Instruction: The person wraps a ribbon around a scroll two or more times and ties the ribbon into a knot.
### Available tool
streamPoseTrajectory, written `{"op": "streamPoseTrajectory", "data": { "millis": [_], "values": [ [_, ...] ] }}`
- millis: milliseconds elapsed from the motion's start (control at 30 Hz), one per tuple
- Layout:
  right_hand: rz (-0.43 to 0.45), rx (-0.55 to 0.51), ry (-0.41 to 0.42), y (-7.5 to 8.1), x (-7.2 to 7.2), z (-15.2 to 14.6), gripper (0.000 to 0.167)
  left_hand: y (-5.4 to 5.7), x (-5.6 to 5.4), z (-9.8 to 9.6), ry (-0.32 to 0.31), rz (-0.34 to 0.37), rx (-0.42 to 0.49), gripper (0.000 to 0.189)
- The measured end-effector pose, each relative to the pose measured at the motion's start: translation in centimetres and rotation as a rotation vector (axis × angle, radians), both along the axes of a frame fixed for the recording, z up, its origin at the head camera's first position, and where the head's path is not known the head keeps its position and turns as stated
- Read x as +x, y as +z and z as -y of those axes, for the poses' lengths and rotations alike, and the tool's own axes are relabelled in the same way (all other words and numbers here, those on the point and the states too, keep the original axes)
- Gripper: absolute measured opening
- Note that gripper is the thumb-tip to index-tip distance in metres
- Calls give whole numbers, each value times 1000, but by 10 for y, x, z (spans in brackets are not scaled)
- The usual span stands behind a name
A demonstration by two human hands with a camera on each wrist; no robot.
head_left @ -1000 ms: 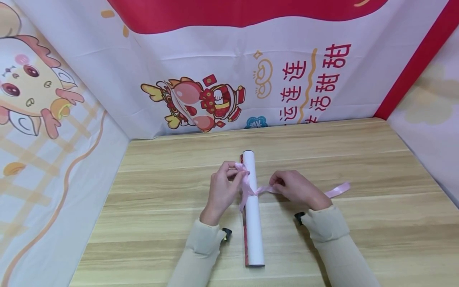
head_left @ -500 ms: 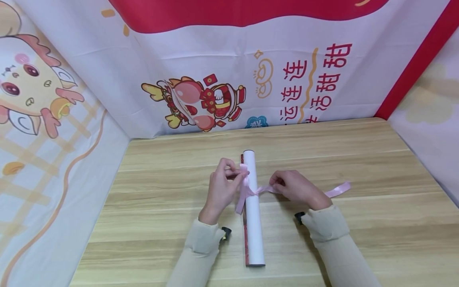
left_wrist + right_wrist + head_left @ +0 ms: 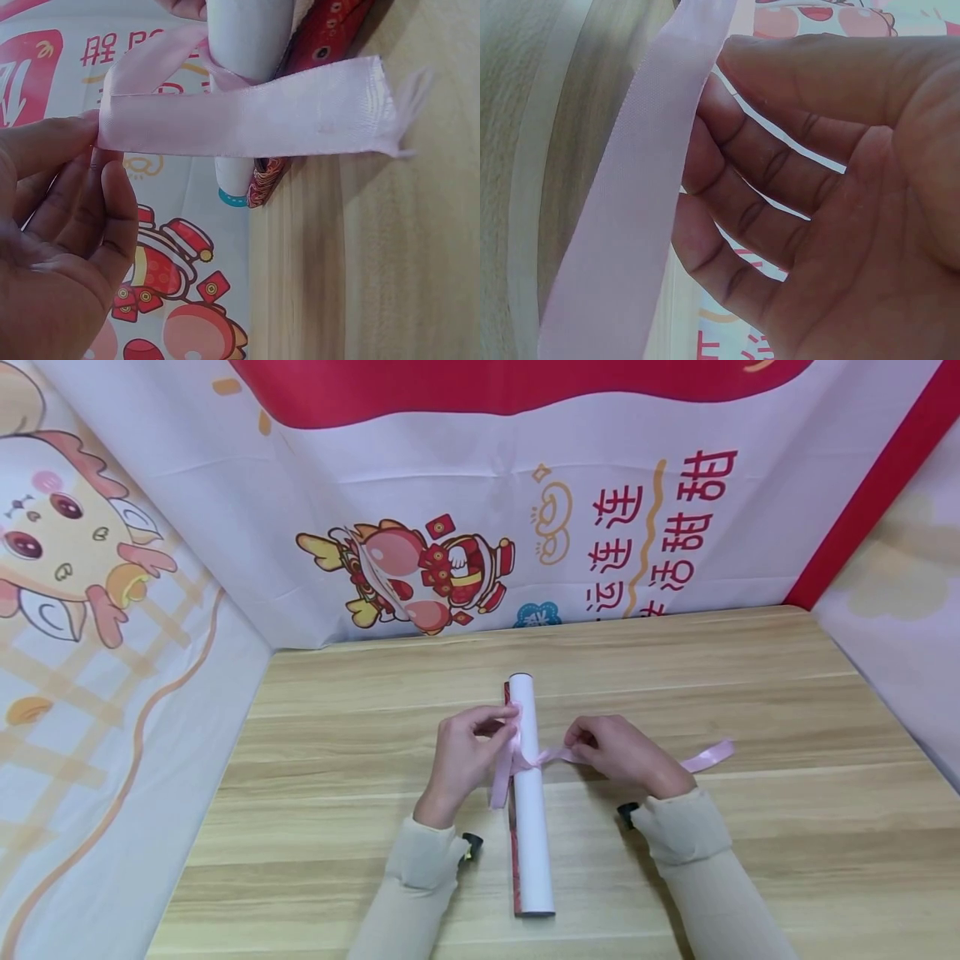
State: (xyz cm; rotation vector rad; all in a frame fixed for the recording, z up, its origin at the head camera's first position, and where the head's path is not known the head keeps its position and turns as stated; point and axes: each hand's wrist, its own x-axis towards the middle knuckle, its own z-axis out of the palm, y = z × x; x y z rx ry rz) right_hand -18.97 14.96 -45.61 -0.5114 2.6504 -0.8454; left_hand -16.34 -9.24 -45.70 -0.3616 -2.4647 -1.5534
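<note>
A rolled-up white scroll lies lengthwise on the table, red patterned material showing along its left side. Around its middle passes a pink satin ribbon, crossed or knotted on top. My left hand pinches the left length at a fold, beside the scroll's upper half. From that fold, in the left wrist view, the ribbon's frayed end hangs across the scroll. My right hand pinches the right length between thumb and fingertips, a short way from the scroll; its tail runs out past the wrist.
The wood-grain table meets a printed cloth backdrop at its far edge. More printed cloth hangs along the left. A small black device sits at the left cuff, another black device at the right.
My left forefinger has come down from its raised bend toward the ribbon fold. The ribbon's short end has swung slightly left. The right hand and the scroll stay where they were.
</note>
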Motion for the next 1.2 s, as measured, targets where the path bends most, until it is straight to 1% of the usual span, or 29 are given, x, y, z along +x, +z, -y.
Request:
{"op": "streamPoseTrajectory", "data": {
  "millis": [233, 400, 567, 667, 733, 800, 867, 967, 1033, 1100, 1167, 1200],
  "values": [
    [6, -5, 0, 0, 1, -1, 12, -1, 0, 0, 15, -5, 22, 20],
    [12, -8, -6, 1, 2, -2, 12, -1, 0, -1, 31, 20, 44, 16],
    [13, -4, -13, 2, 1, -5, 13, 1, 0, -2, 56, 74, 72, 26],
    [16, 19, -30, 7, 1, -13, 15, 1, 0, -2, 68, 82, 74, 28],
    [24, 57, -60, 10, 1, -22, 16, 2, 0, -2, 71, 79, 76, 28],
    [50, 91, -95, 15, 2, -36, 17, 2, 0, -2, 74, 74, 76, 28],
    [87, 109, -112, 17, 4, -50, 16, 2, 0, -2, 74, 70, 76, 28],
    [183, 62, -106, 18, 5, -64, 17, 2, 0, -3, 73, 67, 70, 28],
    [253, 5, -77, 18, 5, -63, 19, 2, 0, -3, 73, 66, 64, 28],
    [323, -43, -59, 17, 7, -56, 24, 2, 0, -3, 72, 70, 62, 28],
    [376, -60, -51, 16, 9, -46, 27, 3, 0, -3, 73, 78, 60, 28],
    [392, -61, -48, 16, 10, -41, 26, 3, 0, -3, 73, 80, 60, 29]
  ]
}}
